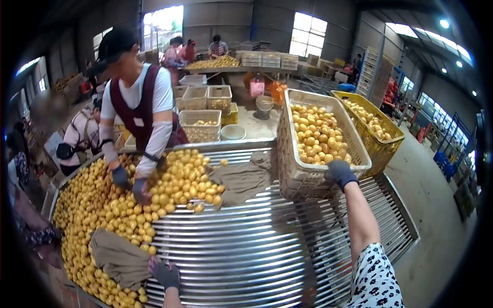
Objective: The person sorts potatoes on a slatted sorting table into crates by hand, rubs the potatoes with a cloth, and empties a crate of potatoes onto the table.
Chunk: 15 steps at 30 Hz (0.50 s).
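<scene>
Crate (295, 179), upper right of frame, full of potatoes (318, 134): one-sided pull at its near rim could tip it and spill them. Right hand (341, 173) curled on that rim, arm outstretched; left hand (165, 273), bottom centre, low beside cloth (120, 259), can't tell if pinching.

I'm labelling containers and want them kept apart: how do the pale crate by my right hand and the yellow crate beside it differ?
The pale crate is off-white, while the yellow crate is yellow. The pale crate is nearer you; the yellow crate stands beyond it. Your right hand is at the pale crate's near corner, but not at the yellow crate. Both are open-topped and hold potatoes.
</scene>
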Available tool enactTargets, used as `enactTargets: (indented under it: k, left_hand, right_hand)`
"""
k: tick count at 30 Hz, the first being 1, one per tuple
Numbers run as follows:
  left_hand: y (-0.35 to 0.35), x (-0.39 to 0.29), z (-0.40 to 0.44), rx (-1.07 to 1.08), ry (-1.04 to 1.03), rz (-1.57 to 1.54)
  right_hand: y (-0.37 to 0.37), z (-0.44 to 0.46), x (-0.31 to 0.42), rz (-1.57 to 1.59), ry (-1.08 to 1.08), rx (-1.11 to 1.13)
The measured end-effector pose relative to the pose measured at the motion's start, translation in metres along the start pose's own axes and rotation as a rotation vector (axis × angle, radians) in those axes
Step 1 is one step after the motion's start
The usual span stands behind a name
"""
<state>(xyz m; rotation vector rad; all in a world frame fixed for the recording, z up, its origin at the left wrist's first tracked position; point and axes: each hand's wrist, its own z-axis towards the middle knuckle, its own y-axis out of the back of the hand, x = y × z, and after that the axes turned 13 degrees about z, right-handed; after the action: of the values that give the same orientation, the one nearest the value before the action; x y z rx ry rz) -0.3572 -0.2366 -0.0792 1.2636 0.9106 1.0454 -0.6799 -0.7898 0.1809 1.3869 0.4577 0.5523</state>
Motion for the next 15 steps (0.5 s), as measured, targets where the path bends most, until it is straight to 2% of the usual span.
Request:
enactTargets:
  k: [2, 3, 4, 6, 8, 9, 11, 12, 13, 15]
  left_hand:
    - [-0.002, 0.001, 0.002, -0.02, -0.006, 0.008]
    - [0.003, -0.001, 0.001, -0.014, -0.009, -0.002]
    - [-0.006, 0.001, 0.001, -0.077, -0.012, -0.035]
    - [-0.005, 0.002, 0.004, -0.062, 0.007, -0.031]
    - [-0.019, 0.004, 0.005, -0.153, -0.018, -0.051]
    - [0.014, -0.002, 0.0, -0.025, 0.012, -0.081]
    - [0.007, 0.003, 0.004, 0.022, -0.02, -0.087]
    - [-0.006, 0.01, 0.006, -0.021, -0.043, -0.109]
    - [0.016, 0.018, 0.007, 0.052, -0.085, -0.161]
    - [-0.015, 0.048, 0.04, 0.163, 0.01, -0.235]
  right_hand:
    - [0.002, -0.027, 0.039, 0.125, 0.105, -0.133]
    - [0.016, -0.053, 0.073, 0.09, 0.158, -0.146]
    - [0.027, -0.075, 0.104, 0.139, 0.091, -0.172]
    - [0.019, -0.115, 0.13, 0.179, 0.238, -0.316]
    - [0.019, -0.155, 0.161, 0.252, 0.174, -0.321]
    - [0.021, -0.176, 0.18, 0.223, 0.148, -0.287]
    - [0.026, -0.218, 0.216, 0.203, 0.083, -0.247]
    - [0.03, -0.238, 0.233, 0.224, 0.098, -0.268]
    - [0.035, -0.256, 0.247, 0.244, 0.13, -0.29]
    - [0.041, -0.291, 0.27, 0.258, 0.163, -0.288]
